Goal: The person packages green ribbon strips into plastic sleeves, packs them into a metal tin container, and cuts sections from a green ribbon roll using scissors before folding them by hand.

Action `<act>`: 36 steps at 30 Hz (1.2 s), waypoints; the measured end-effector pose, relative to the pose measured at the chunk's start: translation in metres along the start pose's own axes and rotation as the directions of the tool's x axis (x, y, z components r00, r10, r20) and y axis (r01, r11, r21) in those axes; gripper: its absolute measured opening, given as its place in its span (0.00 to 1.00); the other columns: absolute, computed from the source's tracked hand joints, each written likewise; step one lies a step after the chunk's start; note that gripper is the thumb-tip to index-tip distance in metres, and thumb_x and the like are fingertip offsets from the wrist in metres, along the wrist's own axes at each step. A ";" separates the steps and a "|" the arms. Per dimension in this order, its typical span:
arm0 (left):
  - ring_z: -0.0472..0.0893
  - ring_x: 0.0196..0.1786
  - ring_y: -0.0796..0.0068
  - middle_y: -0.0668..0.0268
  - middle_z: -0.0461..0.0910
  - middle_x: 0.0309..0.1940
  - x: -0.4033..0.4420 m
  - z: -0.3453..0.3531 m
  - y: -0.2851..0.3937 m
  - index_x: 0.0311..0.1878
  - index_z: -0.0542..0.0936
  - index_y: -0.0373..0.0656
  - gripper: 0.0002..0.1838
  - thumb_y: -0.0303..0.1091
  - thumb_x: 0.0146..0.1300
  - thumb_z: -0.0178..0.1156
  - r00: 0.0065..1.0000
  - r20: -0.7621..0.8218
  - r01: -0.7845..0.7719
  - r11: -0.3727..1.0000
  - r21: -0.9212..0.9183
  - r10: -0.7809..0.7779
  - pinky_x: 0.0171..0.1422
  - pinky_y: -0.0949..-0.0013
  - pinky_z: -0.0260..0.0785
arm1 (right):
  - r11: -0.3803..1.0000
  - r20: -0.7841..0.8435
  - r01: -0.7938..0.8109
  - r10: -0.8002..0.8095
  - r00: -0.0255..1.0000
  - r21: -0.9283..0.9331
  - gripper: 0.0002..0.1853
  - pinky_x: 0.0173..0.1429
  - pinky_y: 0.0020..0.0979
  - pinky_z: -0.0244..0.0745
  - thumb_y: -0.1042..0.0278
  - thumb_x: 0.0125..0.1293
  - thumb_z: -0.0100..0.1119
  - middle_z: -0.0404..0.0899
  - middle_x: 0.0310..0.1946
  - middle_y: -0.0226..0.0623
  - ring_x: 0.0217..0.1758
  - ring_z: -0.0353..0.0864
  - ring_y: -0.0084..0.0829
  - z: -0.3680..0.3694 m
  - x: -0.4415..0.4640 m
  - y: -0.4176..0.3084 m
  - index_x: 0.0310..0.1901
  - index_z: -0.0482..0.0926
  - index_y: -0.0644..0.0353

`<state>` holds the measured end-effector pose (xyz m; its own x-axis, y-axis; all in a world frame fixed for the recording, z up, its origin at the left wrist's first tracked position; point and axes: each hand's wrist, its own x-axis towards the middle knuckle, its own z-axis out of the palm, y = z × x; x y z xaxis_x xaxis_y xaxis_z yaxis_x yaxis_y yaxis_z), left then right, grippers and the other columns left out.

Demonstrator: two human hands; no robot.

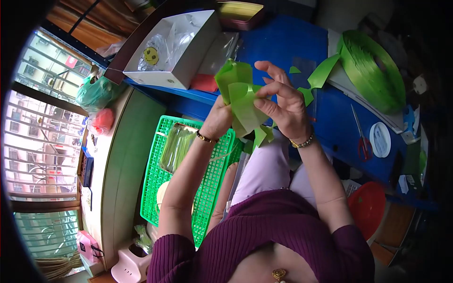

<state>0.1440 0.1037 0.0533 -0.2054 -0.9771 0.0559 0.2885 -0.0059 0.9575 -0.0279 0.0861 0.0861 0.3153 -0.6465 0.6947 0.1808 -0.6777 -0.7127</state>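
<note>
My left hand (218,120) is closed around the base of a folded bundle of green ribbon (234,74), held up over the table's near edge. Thumb and forefinger of my right hand (289,104) pinch the edge of a paler, see-through strip of green ribbon (244,111) that lies across the bundle. My other right fingers are raised and slightly spread. Below the hands hang loose green ribbon ends (263,136). A large roll of green ribbon (395,87) stands on the right, and a cut-looking length of ribbon (323,71) lies beside it.
On the blue table (273,42) are a white box (181,70) with clear plastic bags, scissors (364,147) and a round white dish (380,140). A green basket (152,188) holding a packet of green strips (175,150) is at lower left. A red basin (370,210) sits at lower right.
</note>
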 end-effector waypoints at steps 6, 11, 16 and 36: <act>0.77 0.42 0.79 0.66 0.80 0.40 -0.004 0.019 -0.024 0.46 0.79 0.36 0.11 0.29 0.64 0.52 0.995 0.099 0.015 0.999 0.033 -0.019 0.45 0.74 0.71 | 0.872 -0.145 -0.226 0.315 0.938 0.435 0.06 0.68 0.37 0.56 0.74 0.59 0.62 0.67 0.61 0.42 0.65 0.64 0.34 0.000 -0.013 0.028 0.38 0.80 0.64; 0.77 0.38 0.80 0.66 0.80 0.36 -0.003 0.020 -0.036 0.41 0.80 0.36 0.10 0.30 0.64 0.51 0.994 0.100 0.025 0.994 0.104 -0.036 0.41 0.74 0.71 | 0.818 -0.183 -0.259 0.399 0.898 0.514 0.06 0.59 0.26 0.65 0.74 0.63 0.59 0.75 0.50 0.36 0.54 0.72 0.23 0.007 -0.018 0.027 0.41 0.78 0.65; 0.76 0.44 0.79 0.66 0.75 0.46 -0.004 0.017 -0.038 0.53 0.72 0.39 0.14 0.31 0.67 0.51 0.971 0.216 0.078 0.990 0.118 -0.102 0.45 0.75 0.71 | 0.882 -0.282 -0.289 0.404 0.870 0.373 0.05 0.45 0.18 0.71 0.74 0.63 0.58 0.80 0.35 0.30 0.40 0.76 0.16 0.010 -0.024 0.031 0.39 0.78 0.66; 0.78 0.50 0.64 0.55 0.77 0.48 -0.023 0.026 0.112 0.61 0.64 0.32 0.21 0.36 0.71 0.43 0.985 0.173 0.040 0.985 -0.165 -0.010 0.54 0.60 0.72 | 0.854 0.097 -0.274 0.258 0.961 0.443 0.58 0.72 0.41 0.51 0.48 0.40 0.77 0.62 0.62 0.51 0.71 0.55 0.44 0.038 -0.060 0.035 0.66 0.50 0.65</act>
<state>0.1566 0.1310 0.1668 -0.3671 -0.9254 0.0940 0.4307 -0.0796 0.8990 -0.0048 0.1149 0.0158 0.4398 -0.7624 0.4746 0.4808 -0.2465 -0.8415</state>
